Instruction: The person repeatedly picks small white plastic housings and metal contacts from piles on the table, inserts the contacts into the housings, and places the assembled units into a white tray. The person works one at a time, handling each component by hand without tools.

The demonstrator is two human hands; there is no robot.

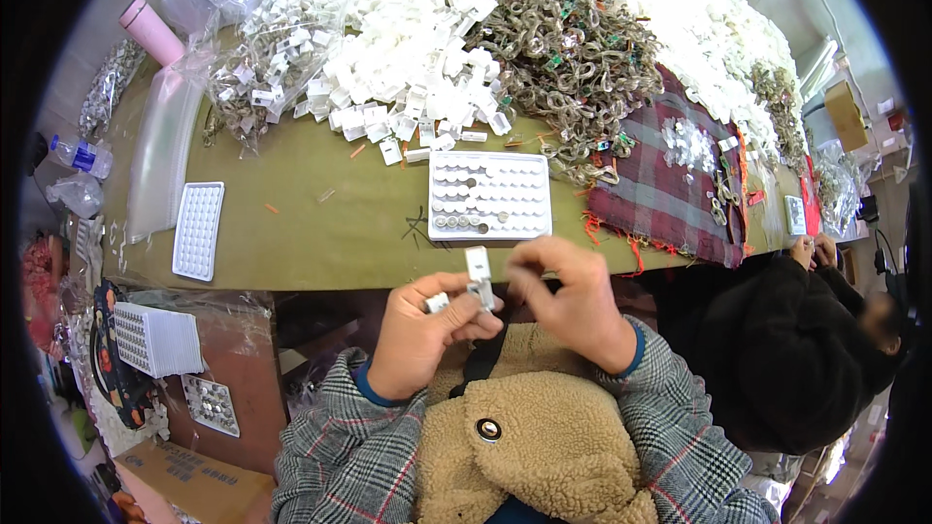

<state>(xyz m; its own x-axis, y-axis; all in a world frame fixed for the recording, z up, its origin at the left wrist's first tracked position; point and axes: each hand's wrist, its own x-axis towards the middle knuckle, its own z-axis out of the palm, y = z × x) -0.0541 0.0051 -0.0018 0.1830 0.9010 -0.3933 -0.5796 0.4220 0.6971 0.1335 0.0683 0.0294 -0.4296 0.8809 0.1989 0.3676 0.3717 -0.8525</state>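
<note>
My left hand (413, 335) is closed on a small white plastic case (477, 263) with a greyish lower part, held upright between thumb and fingers at the table's front edge. A second small white piece (437, 303) sits in the same hand, against the curled fingers. Just right of the case is my right hand (582, 306), thumb and fingers bent together; whatever may be between the fingertips is too small to make out. Beyond both hands lies a white tray (539, 196) of round wells, with a few silver coin-shaped discs (471, 220) in it.
Heaps of white cases (388, 68) and clear looped cords (573, 49) cover the table's far side. A plaid cloth (650, 160) lies right, a second white tray (199, 231) left. Stacked trays (155, 340) stand lower left. Another person in black (777, 359) sits at right.
</note>
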